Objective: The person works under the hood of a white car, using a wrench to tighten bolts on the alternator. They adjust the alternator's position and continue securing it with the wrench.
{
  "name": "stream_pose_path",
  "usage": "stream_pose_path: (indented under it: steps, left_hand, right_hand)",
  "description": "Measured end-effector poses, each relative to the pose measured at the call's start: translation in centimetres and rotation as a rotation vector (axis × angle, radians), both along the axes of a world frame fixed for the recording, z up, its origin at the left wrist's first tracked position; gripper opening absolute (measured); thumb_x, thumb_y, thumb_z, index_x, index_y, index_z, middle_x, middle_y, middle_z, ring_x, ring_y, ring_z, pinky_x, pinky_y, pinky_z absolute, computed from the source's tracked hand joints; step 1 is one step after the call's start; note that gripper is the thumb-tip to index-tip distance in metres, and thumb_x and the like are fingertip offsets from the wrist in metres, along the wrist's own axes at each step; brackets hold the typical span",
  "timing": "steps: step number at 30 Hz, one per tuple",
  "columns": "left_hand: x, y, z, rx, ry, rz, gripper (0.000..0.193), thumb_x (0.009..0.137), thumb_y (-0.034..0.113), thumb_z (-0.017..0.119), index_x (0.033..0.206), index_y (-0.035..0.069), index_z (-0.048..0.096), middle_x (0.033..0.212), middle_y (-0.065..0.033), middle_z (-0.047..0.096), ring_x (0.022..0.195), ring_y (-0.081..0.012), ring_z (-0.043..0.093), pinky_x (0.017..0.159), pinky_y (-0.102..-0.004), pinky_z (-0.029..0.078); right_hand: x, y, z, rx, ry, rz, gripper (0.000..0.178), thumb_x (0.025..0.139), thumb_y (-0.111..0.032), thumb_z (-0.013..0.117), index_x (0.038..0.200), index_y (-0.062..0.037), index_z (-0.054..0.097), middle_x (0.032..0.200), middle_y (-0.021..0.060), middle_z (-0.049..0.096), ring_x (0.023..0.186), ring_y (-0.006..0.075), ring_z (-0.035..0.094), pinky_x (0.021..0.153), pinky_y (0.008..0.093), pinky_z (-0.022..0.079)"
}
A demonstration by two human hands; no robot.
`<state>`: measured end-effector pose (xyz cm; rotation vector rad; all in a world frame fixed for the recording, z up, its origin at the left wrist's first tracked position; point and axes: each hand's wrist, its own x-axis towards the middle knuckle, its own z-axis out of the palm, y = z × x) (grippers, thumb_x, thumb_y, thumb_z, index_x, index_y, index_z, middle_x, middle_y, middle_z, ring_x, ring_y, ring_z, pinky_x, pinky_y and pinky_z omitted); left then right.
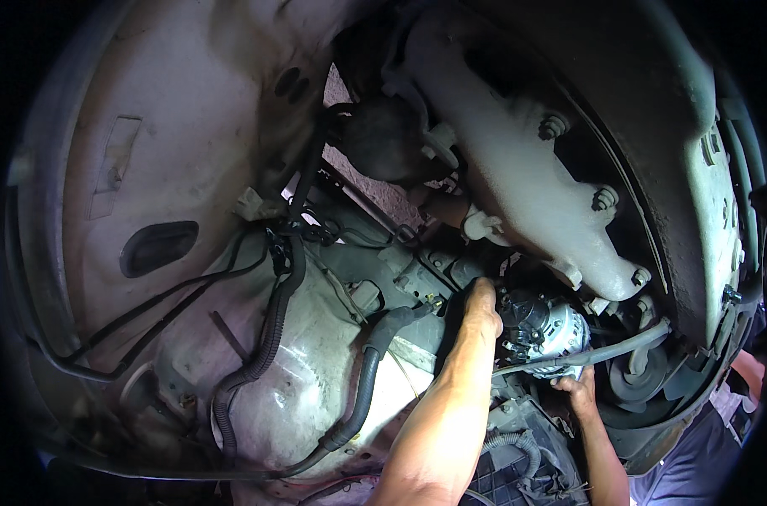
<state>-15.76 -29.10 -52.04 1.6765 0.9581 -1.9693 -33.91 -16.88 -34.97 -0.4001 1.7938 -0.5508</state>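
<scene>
My left hand (482,305) is up against the rear of the alternator (545,327), fingers curled over its dark back end; the tips are hidden behind the housing, so I can't tell whether they grip or just press. My right hand (579,388) is under it, fingers cupped on the lower edge of the silver finned case, taking weight from below.

The alternator sits between my two hands, tucked under the cast manifold (535,181) and just left of the pulley (640,371). Handling judgement: dense lump, metal case and copper inside, heavy for its size. Rigid, no give. The fins and case edges give decent purchase, but everything here looks dusty and oily, so expect slip. I'd carry it by the case body with one palm under it, not by the plug or terminals at the back, which look like the fragile bit.

A grey hose (594,354) crosses right over my right fingers, touching the case front. A black corrugated conduit (265,337) and a thicker black hose (368,379) run left of my left forearm. Beyond them is the pale inner fender panel (164,135), grimy. Room is tight: manifold above, black plastic parts (518,447) below my wrists, dim light.
</scene>
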Motion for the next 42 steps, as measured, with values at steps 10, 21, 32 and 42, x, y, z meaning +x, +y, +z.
stream_pose_path:
  steps: [10, 21, 32, 42]
  left_hand:
    - [1.5, -1.0, 2.6, -0.052, -0.011, 0.114, 0.035, 0.085, 0.016, 0.054, 0.113, -0.005, 0.06, 0.117, -0.0218, 0.062, 0.102, -0.033, 0.062, 0.09, -0.0478, 0.053]
    - [2.8, -2.2, 5.0, -0.107, 0.138, -0.268, 0.031, 0.088, 0.017, 0.058, 0.116, 0.004, 0.058, 0.11, -0.0154, 0.066, 0.105, -0.0301, 0.064, 0.096, -0.0527, 0.044]
    - [3.3, -2.8, 6.8, -0.452, -0.037, -1.069, 0.052, 0.098, 0.044, 0.052, 0.113, -0.005, 0.061, 0.092, -0.0204, 0.069, 0.083, -0.0323, 0.07, 0.073, -0.042, 0.057]
    - [3.5, -2.1, 7.8, -1.073, -0.479, -1.659, 0.04, 0.097, 0.031, 0.045, 0.112, 0.0, 0.066, 0.089, -0.0279, 0.069, 0.09, -0.0449, 0.067, 0.077, -0.0521, 0.053]
  right_hand:
    - [-0.9, 0.8, -0.6, 0.0, -0.029, 0.029, 0.067, 0.058, -0.006, 0.065, 0.121, 0.0045, 0.047, 0.101, 0.0118, 0.06, 0.085, 0.0206, 0.061, 0.071, 0.0308, 0.053]
    - [-0.3, -0.1, -0.3, -0.001, 0.058, 0.008, 0.061, 0.056, 0.0, 0.06, 0.115, 0.0075, 0.049, 0.089, 0.0133, 0.063, 0.074, 0.0234, 0.063, 0.065, 0.0331, 0.054]
    - [1.1, 1.5, -1.7, -0.149, 0.032, -0.06, 0.09, 0.057, 0.012, 0.059, 0.138, -0.0024, 0.025, 0.115, 0.0146, 0.05, 0.09, 0.0266, 0.061, 0.062, 0.0336, 0.059]
    - [1.1, 1.7, -1.0, -0.008, 0.287, 0.142, 0.094, 0.054, -0.005, 0.079, 0.134, 0.0008, 0.03, 0.125, 0.0213, 0.043, 0.123, 0.0376, 0.043, 0.109, 0.042, 0.034]
